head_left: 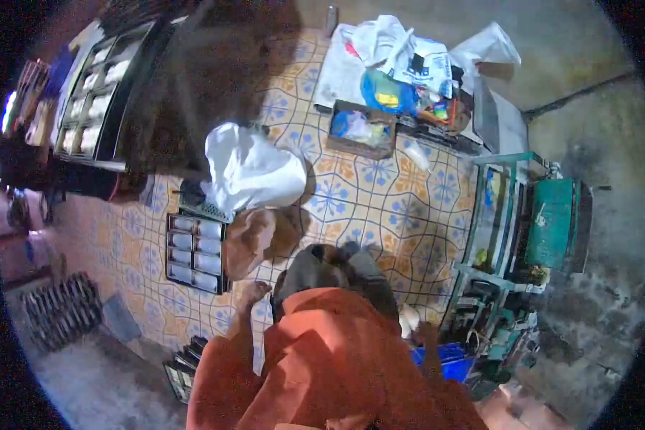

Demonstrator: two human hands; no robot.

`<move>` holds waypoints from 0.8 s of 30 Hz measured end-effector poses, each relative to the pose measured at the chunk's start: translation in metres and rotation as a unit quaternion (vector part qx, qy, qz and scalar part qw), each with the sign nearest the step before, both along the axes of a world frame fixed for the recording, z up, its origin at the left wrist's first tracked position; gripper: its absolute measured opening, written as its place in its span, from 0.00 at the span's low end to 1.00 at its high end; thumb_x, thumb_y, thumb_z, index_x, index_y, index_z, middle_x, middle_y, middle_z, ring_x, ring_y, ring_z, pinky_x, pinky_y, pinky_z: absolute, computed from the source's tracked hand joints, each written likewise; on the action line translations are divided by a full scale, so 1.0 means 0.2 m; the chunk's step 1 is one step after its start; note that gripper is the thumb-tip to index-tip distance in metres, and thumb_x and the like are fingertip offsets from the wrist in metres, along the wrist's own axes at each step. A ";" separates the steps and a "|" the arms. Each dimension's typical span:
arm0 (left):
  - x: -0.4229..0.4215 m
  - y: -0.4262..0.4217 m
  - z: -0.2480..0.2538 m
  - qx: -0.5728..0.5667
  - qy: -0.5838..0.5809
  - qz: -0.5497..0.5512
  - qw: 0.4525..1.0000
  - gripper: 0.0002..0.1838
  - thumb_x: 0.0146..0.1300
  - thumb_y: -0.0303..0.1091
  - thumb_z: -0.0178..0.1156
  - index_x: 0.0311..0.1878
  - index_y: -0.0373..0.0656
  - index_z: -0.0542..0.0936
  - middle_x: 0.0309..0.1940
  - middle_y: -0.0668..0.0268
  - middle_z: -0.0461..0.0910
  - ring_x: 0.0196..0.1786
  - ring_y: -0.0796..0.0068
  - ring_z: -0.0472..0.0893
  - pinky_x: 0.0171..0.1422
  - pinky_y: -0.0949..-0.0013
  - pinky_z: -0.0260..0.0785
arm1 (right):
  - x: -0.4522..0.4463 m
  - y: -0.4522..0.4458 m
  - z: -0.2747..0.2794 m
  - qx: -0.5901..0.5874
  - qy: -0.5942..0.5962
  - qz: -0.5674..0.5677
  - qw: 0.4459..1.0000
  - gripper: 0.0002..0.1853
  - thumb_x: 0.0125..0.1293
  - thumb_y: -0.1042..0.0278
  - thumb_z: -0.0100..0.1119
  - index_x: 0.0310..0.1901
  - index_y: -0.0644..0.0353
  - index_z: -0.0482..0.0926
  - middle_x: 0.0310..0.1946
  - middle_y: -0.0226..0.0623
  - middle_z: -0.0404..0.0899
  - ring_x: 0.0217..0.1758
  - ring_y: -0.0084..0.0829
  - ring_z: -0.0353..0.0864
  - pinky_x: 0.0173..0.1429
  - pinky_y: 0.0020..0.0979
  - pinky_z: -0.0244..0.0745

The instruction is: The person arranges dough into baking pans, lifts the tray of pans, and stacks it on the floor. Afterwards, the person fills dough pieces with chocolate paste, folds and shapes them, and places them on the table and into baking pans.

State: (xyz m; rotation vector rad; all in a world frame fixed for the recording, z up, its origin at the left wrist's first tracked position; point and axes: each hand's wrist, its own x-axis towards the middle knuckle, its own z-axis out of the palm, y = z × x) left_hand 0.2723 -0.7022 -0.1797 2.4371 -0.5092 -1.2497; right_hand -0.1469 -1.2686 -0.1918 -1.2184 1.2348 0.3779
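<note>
My left hand [255, 292] hangs beside my left leg, fingers loosely apart and nothing seen in it. Nearest to it are a brown sack [254, 240] and a black tray [198, 252] with pale rectangular compartments on the tiled floor. A large white sack [251, 168] stands just beyond them. On the other side, my right hand [428, 334] is dark and blurred, so its fingers cannot be made out. It is close to a small white object [409, 320] and above a blue item [448, 360]; whether it touches either is unclear.
A green metal frame [502, 156] and green box [550, 223] stand at the right. Ahead are an open box [362, 129] of bags and a surface piled with plastic bags [387, 43]. A rack of trays [93, 100] is upper left; a dark ridged stack [61, 309] lies lower left.
</note>
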 end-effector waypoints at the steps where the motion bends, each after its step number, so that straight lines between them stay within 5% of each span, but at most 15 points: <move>1: 0.10 0.04 -0.24 -0.041 -0.039 0.010 0.998 0.20 0.65 0.54 0.65 0.43 0.45 0.88 0.42 0.57 0.88 0.46 0.62 0.87 0.48 0.59 0.76 | 0.05 0.05 0.02 0.007 0.007 -0.002 1.000 0.17 0.75 0.58 0.56 0.53 0.63 0.80 0.38 0.38 0.83 0.35 0.33 0.81 0.34 0.36 0.79; 2: 0.33 -0.22 0.09 -0.004 -0.003 0.123 0.992 0.23 0.65 0.57 0.63 0.40 0.43 0.87 0.37 0.55 0.87 0.44 0.51 0.85 0.47 0.54 0.75 | 0.13 0.05 0.01 0.012 0.006 -0.002 1.000 0.18 0.75 0.57 0.56 0.54 0.63 0.80 0.38 0.38 0.83 0.35 0.33 0.81 0.34 0.36 0.79; 4: 0.66 -0.65 0.43 0.011 -0.082 0.148 0.985 0.26 0.64 0.60 0.64 0.47 0.44 0.87 0.42 0.48 0.86 0.47 0.51 0.85 0.49 0.51 0.74 | 0.24 0.03 -0.05 0.020 0.004 -0.001 1.000 0.18 0.75 0.57 0.56 0.55 0.63 0.79 0.39 0.38 0.83 0.36 0.33 0.82 0.34 0.36 0.79; 6: 0.88 -0.73 0.20 -0.027 -0.055 0.006 0.998 0.27 0.67 0.58 0.62 0.54 0.43 0.84 0.50 0.46 0.84 0.54 0.52 0.84 0.56 0.54 0.75 | 0.37 -0.01 -0.07 0.026 0.008 0.005 1.000 0.19 0.75 0.56 0.56 0.56 0.63 0.79 0.40 0.38 0.83 0.37 0.33 0.82 0.35 0.37 0.79; 9: 1.17 -1.36 0.79 -0.014 -0.044 0.207 0.977 0.26 0.69 0.49 0.61 0.58 0.35 0.82 0.55 0.48 0.83 0.60 0.51 0.82 0.64 0.59 0.71 | 0.56 -0.17 -0.13 0.035 0.011 0.034 0.999 0.20 0.75 0.55 0.56 0.57 0.63 0.78 0.41 0.39 0.83 0.39 0.33 0.83 0.35 0.38 0.80; 14: 1.33 -1.26 0.33 -0.137 0.096 0.227 0.959 0.28 0.67 0.50 0.64 0.59 0.35 0.81 0.54 0.50 0.85 0.58 0.59 0.83 0.63 0.61 0.72 | 1.17 -0.78 -0.31 0.067 -0.039 0.023 0.997 0.22 0.75 0.53 0.56 0.60 0.63 0.77 0.43 0.39 0.83 0.42 0.33 0.83 0.36 0.39 0.81; 15: 1.40 -1.33 0.50 -0.112 0.118 0.268 0.950 0.28 0.66 0.50 0.65 0.59 0.34 0.81 0.50 0.51 0.86 0.55 0.62 0.84 0.60 0.64 0.73 | 1.33 -0.97 -0.41 0.096 -0.072 -0.027 0.992 0.23 0.75 0.53 0.56 0.60 0.63 0.77 0.43 0.39 0.83 0.42 0.33 0.83 0.37 0.39 0.81; 16: 1.44 -1.29 0.41 -0.102 0.095 0.288 0.947 0.29 0.67 0.50 0.64 0.59 0.34 0.80 0.48 0.51 0.86 0.53 0.62 0.84 0.58 0.64 0.74 | 1.61 -1.12 -0.33 0.003 -0.034 -0.033 0.999 0.26 0.75 0.49 0.56 0.63 0.61 0.74 0.49 0.40 0.82 0.43 0.33 0.83 0.36 0.39 0.79; 17: 1.45 -1.19 0.27 -0.089 0.074 0.305 0.945 0.29 0.68 0.50 0.64 0.60 0.33 0.80 0.46 0.52 0.86 0.52 0.62 0.84 0.57 0.64 0.75 | 1.51 -1.38 -1.06 -0.337 -0.115 0.293 0.887 0.26 0.77 0.47 0.53 0.64 0.59 0.73 0.51 0.41 0.82 0.45 0.34 0.83 0.39 0.38 0.79; 18: 1.43 -1.07 0.19 -0.167 0.050 0.304 0.936 0.28 0.68 0.49 0.62 0.60 0.33 0.79 0.46 0.52 0.86 0.52 0.62 0.84 0.57 0.63 0.76 | 1.64 -1.57 -1.13 -0.401 -0.121 0.295 0.859 0.25 0.76 0.46 0.53 0.62 0.58 0.75 0.47 0.39 0.84 0.42 0.33 0.84 0.41 0.37 0.79; 19: 1.43 -0.97 0.13 -0.246 0.027 0.300 0.921 0.28 0.69 0.47 0.61 0.61 0.33 0.79 0.45 0.52 0.86 0.51 0.62 0.84 0.56 0.63 0.76 | 1.99 -1.67 -0.89 -0.295 -0.065 0.201 0.932 0.26 0.76 0.45 0.54 0.62 0.58 0.75 0.47 0.40 0.84 0.41 0.34 0.84 0.41 0.37 0.79; 21: 1.58 -0.92 -0.02 -0.282 0.115 0.377 0.875 0.22 0.71 0.41 0.55 0.58 0.32 0.79 0.51 0.53 0.86 0.55 0.62 0.84 0.60 0.62 0.77 | 2.55 -1.72 -0.66 -0.164 -0.025 0.026 0.986 0.27 0.75 0.44 0.55 0.61 0.59 0.75 0.47 0.41 0.84 0.39 0.34 0.84 0.41 0.38 0.78; 22: 1.74 -0.80 -0.19 -0.218 0.039 0.159 0.962 0.22 0.72 0.44 0.55 0.55 0.33 0.81 0.51 0.53 0.86 0.56 0.60 0.84 0.60 0.60 0.77 | 2.79 -1.74 -0.64 -0.131 -0.018 -0.014 0.991 0.27 0.75 0.43 0.55 0.61 0.60 0.75 0.47 0.42 0.84 0.37 0.34 0.84 0.41 0.38 0.78; 23: 1.86 -0.85 -0.23 -0.076 -0.124 0.033 0.989 0.21 0.71 0.46 0.57 0.53 0.37 0.82 0.50 0.50 0.85 0.56 0.55 0.83 0.60 0.59 0.77 | 2.97 -1.75 -0.70 -0.079 -0.030 -0.059 0.995 0.28 0.74 0.43 0.56 0.60 0.60 0.75 0.47 0.43 0.84 0.36 0.35 0.84 0.41 0.38 0.78; 24: 1.99 -0.86 -0.22 -0.119 -0.067 0.118 0.984 0.21 0.70 0.46 0.59 0.53 0.38 0.83 0.50 0.49 0.85 0.54 0.55 0.84 0.60 0.58 0.77 | 3.35 -1.58 -0.44 -0.184 0.029 0.087 0.979 0.26 0.75 0.44 0.55 0.59 0.61 0.76 0.42 0.43 0.86 0.34 0.35 0.85 0.39 0.40 0.81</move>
